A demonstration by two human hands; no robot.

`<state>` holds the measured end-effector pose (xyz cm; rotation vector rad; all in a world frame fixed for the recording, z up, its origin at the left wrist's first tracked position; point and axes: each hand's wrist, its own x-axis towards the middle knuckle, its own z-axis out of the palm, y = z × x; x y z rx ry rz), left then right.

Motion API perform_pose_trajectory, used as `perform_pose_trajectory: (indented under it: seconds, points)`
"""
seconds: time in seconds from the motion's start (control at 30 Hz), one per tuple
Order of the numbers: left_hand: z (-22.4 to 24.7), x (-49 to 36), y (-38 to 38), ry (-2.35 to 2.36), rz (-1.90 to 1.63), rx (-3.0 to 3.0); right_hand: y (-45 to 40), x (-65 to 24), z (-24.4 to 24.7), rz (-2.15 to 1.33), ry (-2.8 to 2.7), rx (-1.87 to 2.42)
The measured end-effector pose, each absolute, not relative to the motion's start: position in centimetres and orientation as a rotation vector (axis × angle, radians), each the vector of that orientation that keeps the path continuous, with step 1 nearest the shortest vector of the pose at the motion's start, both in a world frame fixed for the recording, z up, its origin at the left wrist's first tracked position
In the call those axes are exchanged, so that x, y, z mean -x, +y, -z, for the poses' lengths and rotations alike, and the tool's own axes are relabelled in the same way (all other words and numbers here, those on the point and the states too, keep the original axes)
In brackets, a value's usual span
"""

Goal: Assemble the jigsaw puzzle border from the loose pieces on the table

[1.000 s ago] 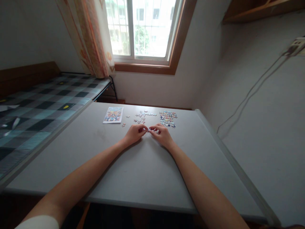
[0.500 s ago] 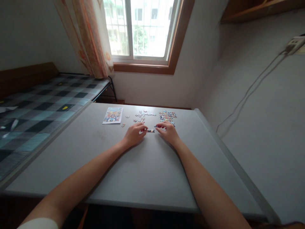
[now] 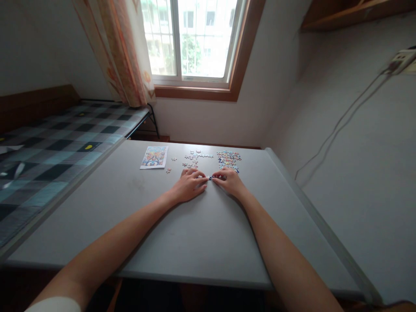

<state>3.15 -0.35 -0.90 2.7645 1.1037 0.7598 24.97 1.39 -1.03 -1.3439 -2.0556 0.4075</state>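
Note:
My left hand [image 3: 188, 185] lies on the table with its fingers stretched over a short strip of joined puzzle pieces, covering most of it. Its thumb is apart from the fingers. Facing it, my right hand [image 3: 230, 180] pinches a small dark puzzle piece [image 3: 211, 178] between thumb and fingertips, at the strip's right end. Whether that piece is locked into the strip I cannot tell. Just beyond my right hand is a pile of loose puzzle pieces [image 3: 228, 158]. A partly joined row of puzzle pieces [image 3: 204, 156] lies beyond my left hand, with several loose ones around it.
A colourful picture sheet [image 3: 154, 157] lies at the table's far left, near two stray puzzle pieces [image 3: 168, 171]. The grey table [image 3: 182, 242] has raised side edges. A bed with a checked cover [image 3: 65, 143] stands left, a wall with a cable [image 3: 338, 123] right.
My left hand has slid right and its fingers have flattened over the strip, which showed between the hands before. My right hand has brought its piece down to the strip's end.

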Motion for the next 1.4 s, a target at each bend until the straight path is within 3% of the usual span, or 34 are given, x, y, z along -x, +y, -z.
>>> perform_pose_trajectory:
  seconds: [1.4]
  points:
    - [1.00, -3.11, -0.13, 1.104, -0.752, -2.750, 1.09, -24.47, 1.01, -0.472, -2.024, 1.345]
